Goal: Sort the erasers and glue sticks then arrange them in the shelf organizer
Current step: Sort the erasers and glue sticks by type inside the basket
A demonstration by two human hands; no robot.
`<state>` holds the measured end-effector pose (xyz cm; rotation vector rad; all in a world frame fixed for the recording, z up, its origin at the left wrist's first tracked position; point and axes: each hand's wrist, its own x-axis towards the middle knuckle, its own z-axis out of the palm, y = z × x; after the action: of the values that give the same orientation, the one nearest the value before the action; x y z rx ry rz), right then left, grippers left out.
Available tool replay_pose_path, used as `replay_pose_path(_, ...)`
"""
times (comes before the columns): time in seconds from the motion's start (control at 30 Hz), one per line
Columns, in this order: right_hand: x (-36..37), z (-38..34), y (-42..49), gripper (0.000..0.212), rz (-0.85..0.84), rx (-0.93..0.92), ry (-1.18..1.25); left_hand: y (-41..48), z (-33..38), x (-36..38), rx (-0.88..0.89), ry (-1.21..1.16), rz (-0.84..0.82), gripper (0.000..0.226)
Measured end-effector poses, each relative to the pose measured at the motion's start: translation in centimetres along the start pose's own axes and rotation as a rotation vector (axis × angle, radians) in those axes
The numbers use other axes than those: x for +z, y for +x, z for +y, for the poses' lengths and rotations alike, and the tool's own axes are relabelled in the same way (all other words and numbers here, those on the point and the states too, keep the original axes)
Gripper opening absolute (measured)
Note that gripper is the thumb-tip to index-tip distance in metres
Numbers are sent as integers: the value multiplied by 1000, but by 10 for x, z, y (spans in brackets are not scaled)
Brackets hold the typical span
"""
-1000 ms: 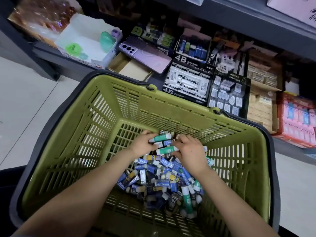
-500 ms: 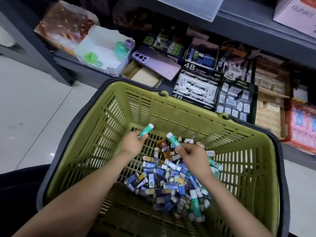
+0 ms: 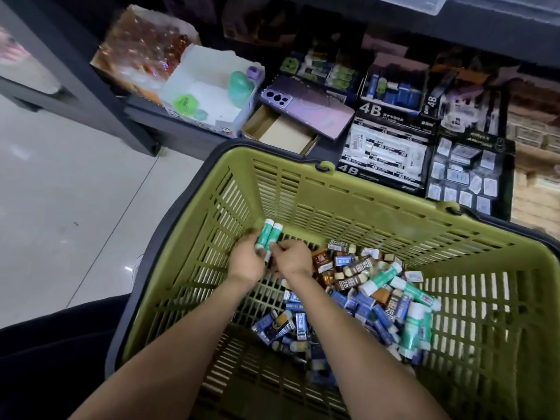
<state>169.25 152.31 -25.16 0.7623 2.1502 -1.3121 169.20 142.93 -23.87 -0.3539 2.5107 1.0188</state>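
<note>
The two green, white-capped plastic glue sticks (image 3: 268,237), one per hand half a second ago, now stand paired at ten o'clock in the olive slotted plastic basket (image 3: 348,201), left hand (image 3: 247,263) gripping and right hand (image 3: 292,259) pinching them, so sorting advances while the mixed eraser pile (image 3: 363,286) lies at their four o'clock.

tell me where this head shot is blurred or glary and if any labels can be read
Head view: motion blur smears the left hand gripping the two green white-capped glue sticks; corners go soft; glare spots the glossy white floor tiles; the wide lens bows the rim of the green plastic basket; "2B" on brown erasers is legible.
</note>
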Motion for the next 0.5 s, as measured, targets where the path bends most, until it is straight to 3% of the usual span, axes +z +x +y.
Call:
replay_pose_path(0.23,-29,10,-29,24,102,-244,-213,-2,-6,-5,84,198,12,45)
replay_pose_path(0.37,-99,46,-62,15,546,-578,-576,-12,10,-3,168,318,118,36)
replay_pose_path(0.4,-119,55,-63,20,548,-597,-724,-15,16,-1,205,318,130,34)
replay_pose_path(0.5,-167,74,-61,32,196,-487,-1053,-24,32,7,259,136,-22,24)
